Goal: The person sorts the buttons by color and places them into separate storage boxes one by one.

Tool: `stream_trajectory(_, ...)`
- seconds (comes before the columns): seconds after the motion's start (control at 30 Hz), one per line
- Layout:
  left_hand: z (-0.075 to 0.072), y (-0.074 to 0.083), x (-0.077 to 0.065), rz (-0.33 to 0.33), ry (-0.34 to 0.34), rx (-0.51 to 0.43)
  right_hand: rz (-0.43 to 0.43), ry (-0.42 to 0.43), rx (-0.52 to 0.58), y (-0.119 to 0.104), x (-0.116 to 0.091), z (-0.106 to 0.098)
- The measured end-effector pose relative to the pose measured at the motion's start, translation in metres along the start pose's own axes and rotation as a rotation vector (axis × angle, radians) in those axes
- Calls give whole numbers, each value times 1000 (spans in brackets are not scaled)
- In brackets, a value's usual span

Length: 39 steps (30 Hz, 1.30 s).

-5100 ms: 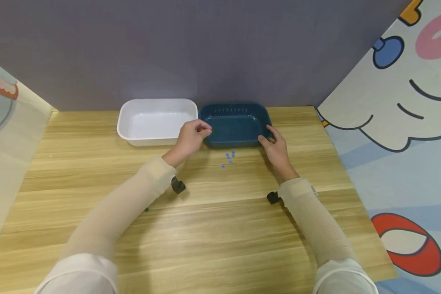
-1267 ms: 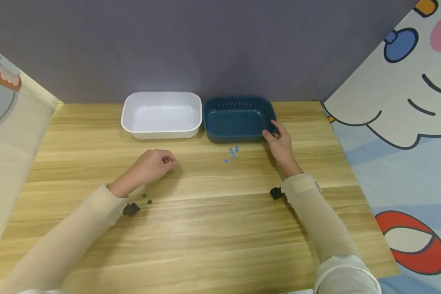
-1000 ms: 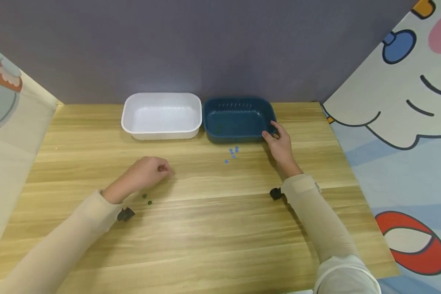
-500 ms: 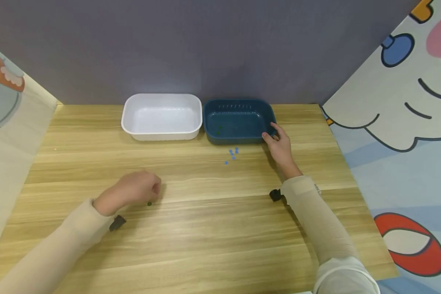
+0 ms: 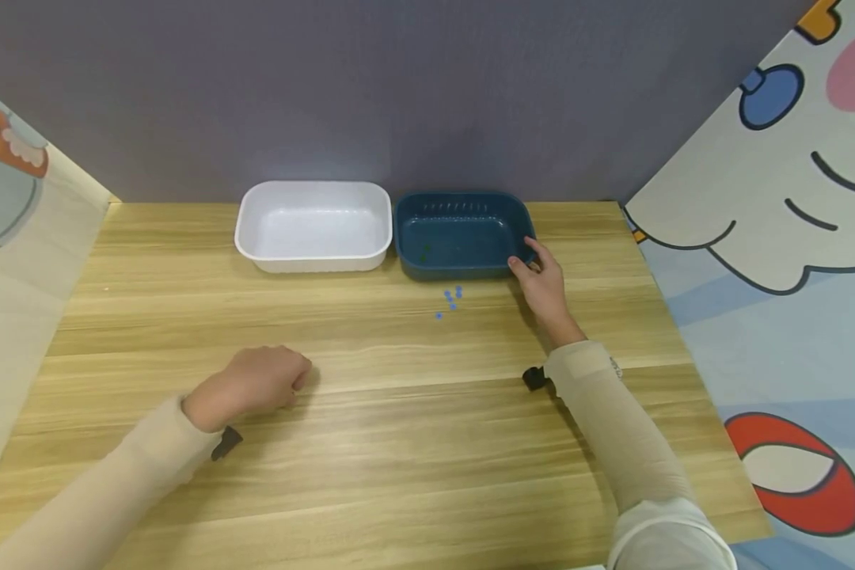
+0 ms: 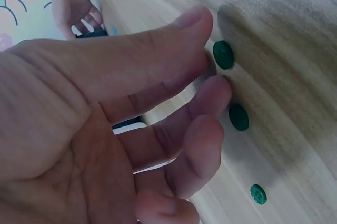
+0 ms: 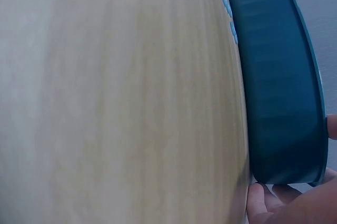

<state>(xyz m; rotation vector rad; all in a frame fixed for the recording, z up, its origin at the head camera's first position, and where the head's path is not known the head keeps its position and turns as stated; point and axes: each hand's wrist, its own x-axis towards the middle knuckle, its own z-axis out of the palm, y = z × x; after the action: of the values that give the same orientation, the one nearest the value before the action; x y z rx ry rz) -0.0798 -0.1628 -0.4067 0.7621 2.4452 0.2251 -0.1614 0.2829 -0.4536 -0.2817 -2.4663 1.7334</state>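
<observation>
My left hand (image 5: 260, 380) is low over the left part of the table, fingers loosely bent. In the left wrist view, its thumb and index fingertips stand apart, right by a green button (image 6: 223, 54). A second green button (image 6: 238, 117) lies near the other fingertips, and a third green button (image 6: 258, 194) farther down; the hand hides them in the head view. My right hand (image 5: 541, 289) holds the dark blue plastic basket (image 5: 463, 272) at its right end, thumb and fingers around the corner. Green pieces (image 5: 423, 257) lie inside the basket's left part.
A white plastic basin (image 5: 313, 264) stands left of the blue basket, close beside it. Several small blue buttons (image 5: 452, 306) lie on the wooden table (image 5: 399, 475) in front of the basket. A grey partition (image 5: 328, 95) rises behind both containers.
The left hand has moved from the blue basket back to the lower left, over the green buttons, now covering them in the head view. The right hand has stayed at the basket.
</observation>
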Motion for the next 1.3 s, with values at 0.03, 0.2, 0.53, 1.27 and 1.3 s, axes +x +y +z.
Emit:
stream_trajectory(0.03, 1, 0, 0, 0, 0, 1, 0, -1, 2, 0, 0, 0)
stream_trajectory(0.2, 0, 2, 0, 0, 0, 8, -3, -7, 8, -3, 0, 0)
stream_trajectory(0.53, 0, 8, -6, 5, -3, 21, -5, -17, -4, -5, 0, -1)
stream_trajectory(1.27, 12, 3, -4, 59, 103, 1, -4, -21, 12, 0, -1, -2)
stream_trajectory(1.3, 12, 3, -5, 64, 104, 6, -2, -19, 13, -1, -1, -2)
